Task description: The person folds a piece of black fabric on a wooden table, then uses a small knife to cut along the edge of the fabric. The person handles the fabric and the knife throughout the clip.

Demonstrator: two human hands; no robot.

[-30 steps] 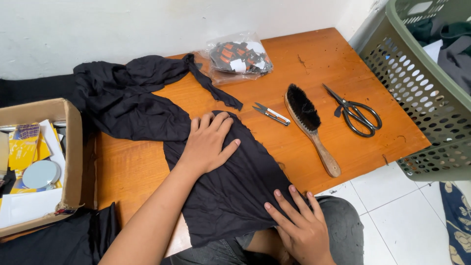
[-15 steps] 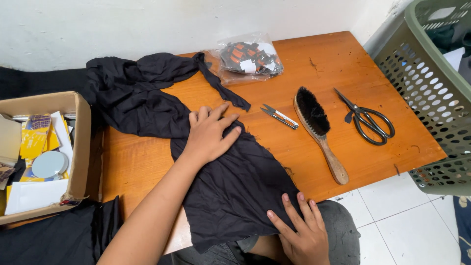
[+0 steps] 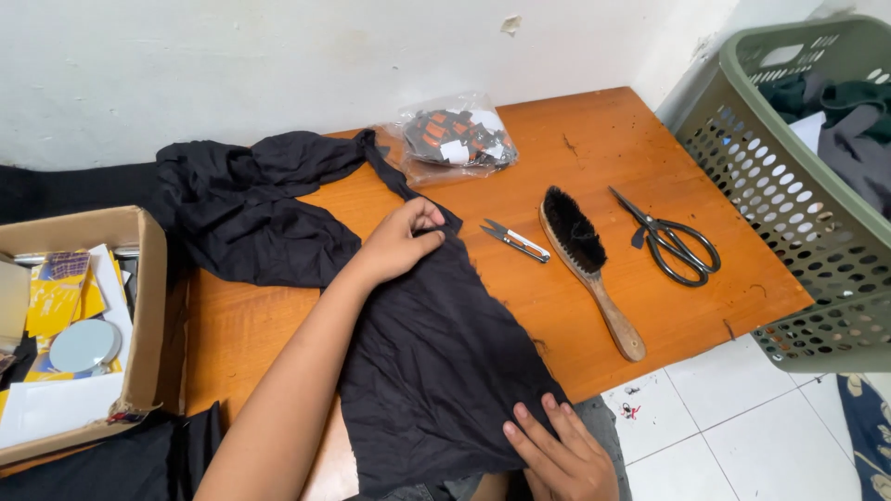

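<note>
From your head camera, looking down: your left hand [image 3: 401, 243] is up at the far edge of the crumpled black cloth garment [image 3: 436, 362], fingers curled in and pinching a fold of it near the thin strap that runs off toward the wall. That pinch looks like what keeps the upper edge from sliding. Your right hand [image 3: 557, 450] is down at the near edge, fingers spread and pressed flat on the fabric, gripping nothing, just weighting the hem where it hangs off the front of the orange wooden counter [image 3: 650, 158]. Between your two hands the cloth lies fairly flat; past your left hand the rest of it bunches in a heap toward the left end of the counter.

To the right of the cloth, well within your reach, the tools lie side by side: the small silver thread snips [image 3: 515, 240] nearest the fabric, then the wooden-handled brush with black bristles [image 3: 585, 255], bristles up, then the black-handled scissors [image 3: 673, 241]. None touches the cloth.

Near the wall sits a clear plastic bag of small orange and black pieces [image 3: 455, 139]. Off the right end stands a green perforated plastic laundry basket [image 3: 789, 204] with dark clothes inside. On your left, an open cardboard box [image 3: 144, 306] holds yellow packets and paper.
</note>
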